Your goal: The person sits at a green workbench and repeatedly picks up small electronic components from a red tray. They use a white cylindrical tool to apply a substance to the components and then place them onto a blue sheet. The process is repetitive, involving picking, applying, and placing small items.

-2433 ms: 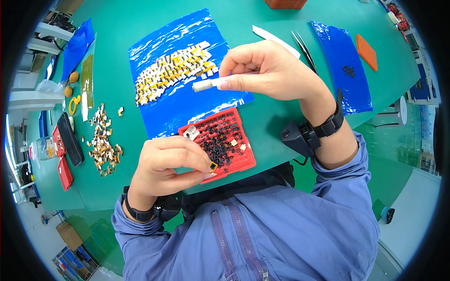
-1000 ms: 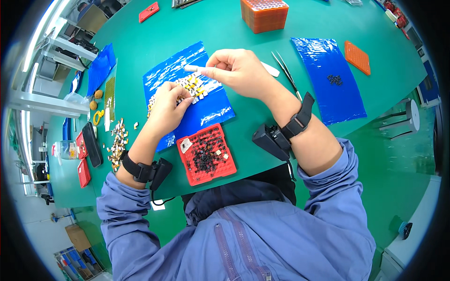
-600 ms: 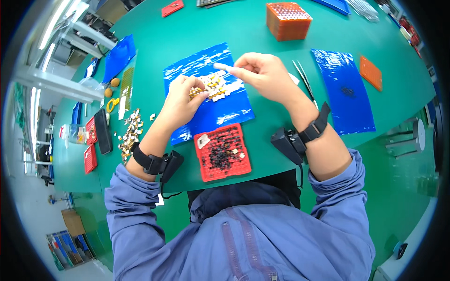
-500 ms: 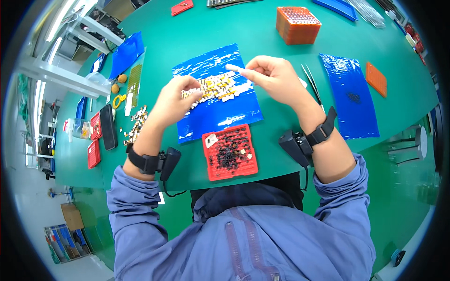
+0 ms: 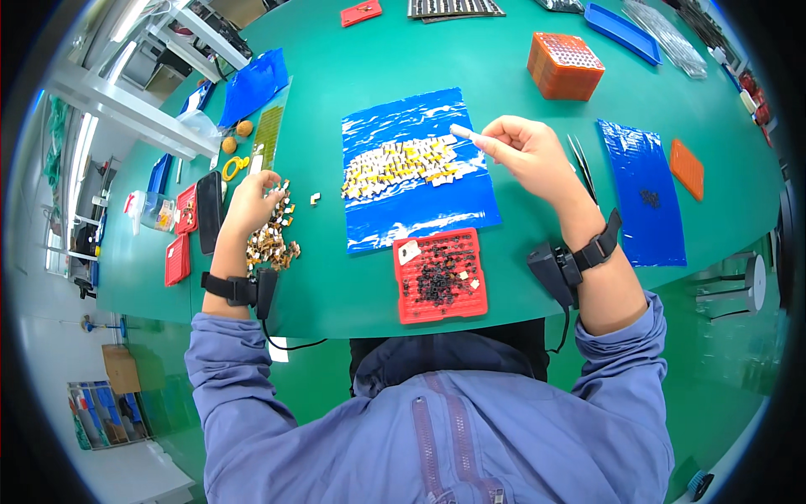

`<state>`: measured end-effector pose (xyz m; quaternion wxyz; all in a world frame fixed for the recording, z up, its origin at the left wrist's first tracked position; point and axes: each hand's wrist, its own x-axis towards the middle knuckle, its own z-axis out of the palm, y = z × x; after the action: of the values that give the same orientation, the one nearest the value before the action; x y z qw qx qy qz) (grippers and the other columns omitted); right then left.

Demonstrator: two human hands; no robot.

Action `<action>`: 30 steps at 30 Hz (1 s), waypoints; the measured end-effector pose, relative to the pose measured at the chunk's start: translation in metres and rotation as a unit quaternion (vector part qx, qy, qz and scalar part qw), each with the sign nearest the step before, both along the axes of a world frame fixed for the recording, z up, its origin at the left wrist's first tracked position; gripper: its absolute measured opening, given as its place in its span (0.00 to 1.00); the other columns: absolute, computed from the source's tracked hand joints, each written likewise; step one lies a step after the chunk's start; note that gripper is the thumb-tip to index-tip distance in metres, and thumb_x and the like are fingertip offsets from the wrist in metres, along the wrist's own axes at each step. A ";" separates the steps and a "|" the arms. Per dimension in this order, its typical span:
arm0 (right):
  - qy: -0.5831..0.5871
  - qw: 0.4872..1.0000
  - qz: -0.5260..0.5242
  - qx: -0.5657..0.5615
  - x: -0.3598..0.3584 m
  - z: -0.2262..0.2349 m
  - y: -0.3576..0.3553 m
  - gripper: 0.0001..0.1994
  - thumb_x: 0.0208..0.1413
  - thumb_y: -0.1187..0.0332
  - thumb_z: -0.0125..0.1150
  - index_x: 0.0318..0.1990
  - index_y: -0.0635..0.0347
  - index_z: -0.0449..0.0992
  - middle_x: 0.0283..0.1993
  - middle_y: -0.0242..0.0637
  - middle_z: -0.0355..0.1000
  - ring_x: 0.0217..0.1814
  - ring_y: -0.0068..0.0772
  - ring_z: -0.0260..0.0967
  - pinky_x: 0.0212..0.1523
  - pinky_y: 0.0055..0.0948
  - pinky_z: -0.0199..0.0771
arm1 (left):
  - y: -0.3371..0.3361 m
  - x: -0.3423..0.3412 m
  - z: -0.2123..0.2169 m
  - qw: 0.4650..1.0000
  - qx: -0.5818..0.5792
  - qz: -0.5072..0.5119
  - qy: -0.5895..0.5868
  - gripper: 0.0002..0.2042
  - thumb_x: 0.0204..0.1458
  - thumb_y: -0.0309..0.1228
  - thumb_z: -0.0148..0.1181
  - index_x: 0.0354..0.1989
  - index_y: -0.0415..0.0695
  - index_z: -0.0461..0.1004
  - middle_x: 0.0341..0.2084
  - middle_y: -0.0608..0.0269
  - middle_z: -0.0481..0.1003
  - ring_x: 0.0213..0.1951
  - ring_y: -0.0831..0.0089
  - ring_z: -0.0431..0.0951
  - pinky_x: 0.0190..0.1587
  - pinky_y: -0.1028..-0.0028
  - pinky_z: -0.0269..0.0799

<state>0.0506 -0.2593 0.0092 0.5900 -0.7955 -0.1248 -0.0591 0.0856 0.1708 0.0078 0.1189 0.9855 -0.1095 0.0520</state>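
My right hand (image 5: pixel 525 155) holds a short white pen-like tool (image 5: pixel 464 133) over the right end of a blue sheet (image 5: pixel 416 206). A band of small yellow and white parts (image 5: pixel 401 161) lies across that sheet. My left hand (image 5: pixel 250 202) rests on a loose heap of small brown and white parts (image 5: pixel 274 239) at the left, fingers curled over it; whether it grips any is hidden. A red grid tray (image 5: pixel 440 275) with small dark pieces sits near the table's front edge between my arms.
Tweezers (image 5: pixel 581 160) lie right of my right hand. A second blue sheet (image 5: pixel 640 193) with dark bits and a small orange tray (image 5: pixel 688 167) are at the right. An orange block (image 5: pixel 565 65) stands at the back. Red trays (image 5: pixel 178 257) and a black phone (image 5: pixel 208 211) lie left.
My left hand has left the blue sheet and moved left to the heap of loose parts. My right hand stays over the sheet with the white tool.
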 end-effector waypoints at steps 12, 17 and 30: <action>-0.009 1.000 -0.007 -0.006 0.004 -0.007 -0.005 0.11 0.51 0.63 0.63 0.28 0.63 0.77 0.15 0.22 0.61 0.19 0.11 0.52 0.18 0.18 0.51 | -0.034 -0.004 0.008 0.986 -0.082 -0.011 0.147 0.06 0.44 0.26 0.61 0.28 0.38 0.71 0.26 0.57 0.72 0.29 0.69 0.72 0.33 0.70 0.68; -0.014 1.000 0.004 0.003 0.003 -0.008 -0.003 0.10 0.51 0.64 0.63 0.28 0.63 0.77 0.15 0.21 0.60 0.18 0.11 0.52 0.17 0.19 0.51 | -0.057 -0.033 0.026 0.991 -0.088 -0.081 0.066 0.06 0.43 0.26 0.62 0.27 0.39 0.71 0.26 0.57 0.71 0.31 0.66 0.72 0.34 0.71 0.67; 0.093 0.958 0.271 0.008 -0.029 0.023 0.008 0.07 0.49 0.69 0.65 0.32 0.62 0.76 0.24 0.24 0.69 0.25 0.10 0.60 0.25 0.14 0.59 | -0.124 -0.094 0.044 0.847 -0.440 -0.120 0.272 0.08 0.53 0.21 0.54 0.41 0.37 0.72 0.30 0.69 0.72 0.33 0.85 0.71 0.36 0.83 0.68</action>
<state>0.0219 -0.2513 0.0319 0.5990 -0.7291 -0.2803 0.1761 -0.0079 0.0468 0.0515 0.5704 0.7839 -0.1556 -0.1898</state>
